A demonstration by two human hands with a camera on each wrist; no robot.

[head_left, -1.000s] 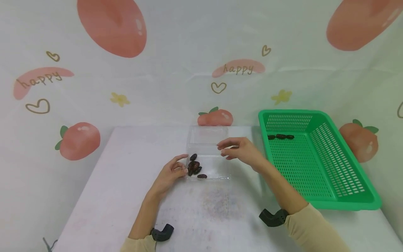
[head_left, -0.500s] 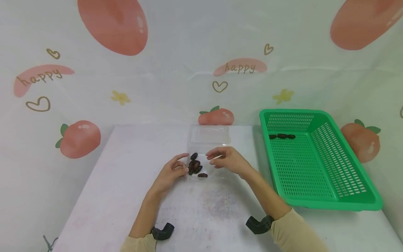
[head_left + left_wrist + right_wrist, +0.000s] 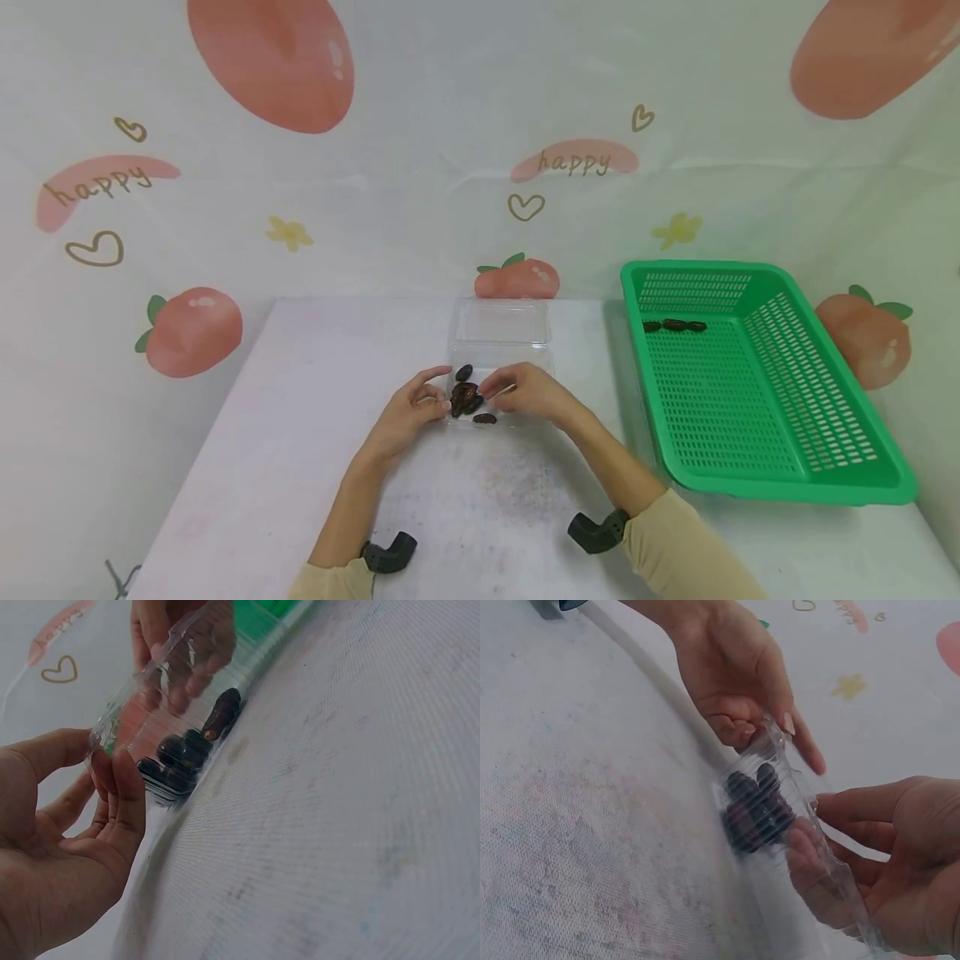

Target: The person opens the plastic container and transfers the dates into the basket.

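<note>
A clear plastic clamshell box [image 3: 498, 333] lies with its lid folded back on the table. Several dark brown dates [image 3: 465, 398] cluster at the left of its tray, with one date [image 3: 485, 418] nearer the front wall. At the box's left rim my left hand [image 3: 411, 408] pinches the thin plastic between thumb and fingers, as the left wrist view shows. My right hand [image 3: 528, 392] reaches over the tray, fingers bent loosely toward the dates. Through the clear wall in the right wrist view, the right fingertips [image 3: 802, 840] appear beside the dates; no date shows between them.
A green perforated basket [image 3: 720, 400] stands on the right of the table, with several dates [image 3: 675, 325] near its back left corner. Behind the table hangs a white cloth [image 3: 420, 125] with printed fruit. The white tabletop [image 3: 330, 350] extends left of the box.
My right hand has moved left and down over the tray to the dates. The left hand stays at the box's left rim, and the dates look unmoved.
</note>
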